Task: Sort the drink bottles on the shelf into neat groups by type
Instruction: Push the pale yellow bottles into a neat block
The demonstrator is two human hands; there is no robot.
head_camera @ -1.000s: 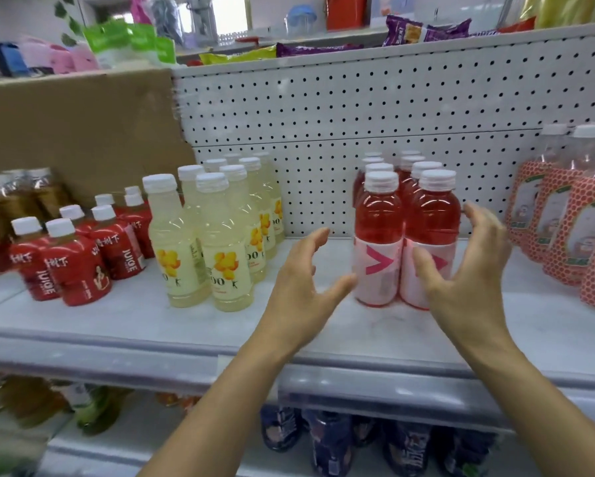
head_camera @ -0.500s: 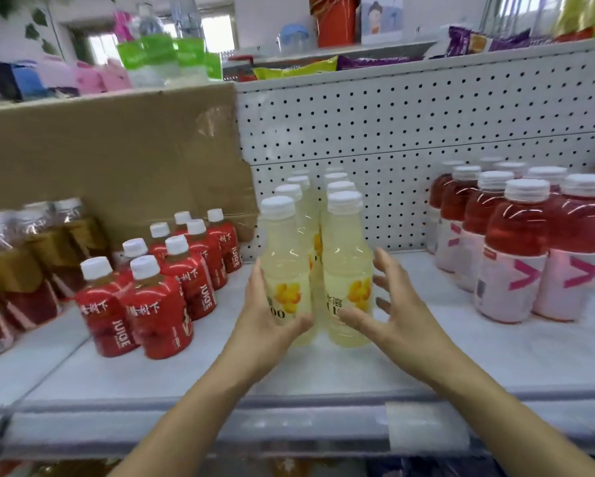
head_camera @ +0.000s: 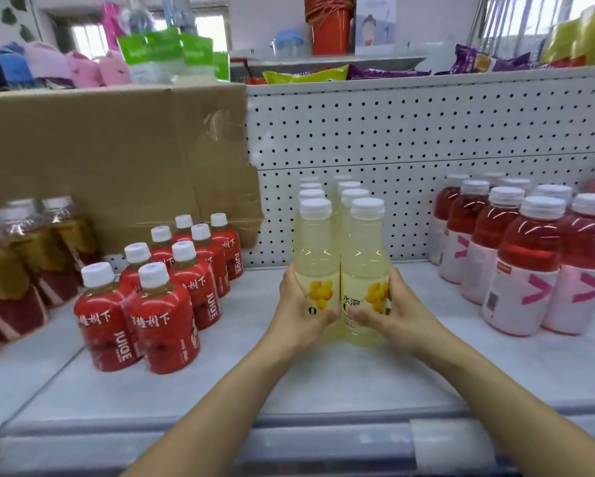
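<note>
at the far left of the frame stand clear plastic bottles with brown drink and gold wraps (head_camera: 20, 256), a bit blurry. just right of them, in the lower left, is a bunch of small round red plastic bottles with white caps (head_camera: 161, 304), packed close in rows. behind both, in the upper left, a big flat brown cardboard sheet (head_camera: 117, 160) stands against the back. all the bottles stand on a flat white shelf (head_camera: 289, 383).

in the middle of the frame the left hand (head_camera: 299, 315) grips the left front yellow bottle (head_camera: 318, 256), with its thumb on the label and its fingers curled round the left side. this bottle is the first in two rows of tall pale yellow plastic bottles with white caps (head_camera: 349, 194). the rows go straight back to the white wall full of little holes (head_camera: 426, 132). the right front yellow bottle (head_camera: 364, 263) touches the left one, side by side. the right hand (head_camera: 389, 311) grips it the same way from the right side. both front bottles stand upright on the shelf.

at the right of the frame stand bigger clear plastic bottles with red drink and pink labels (head_camera: 526, 270), in rows, well apart from the yellow ones.
</note>
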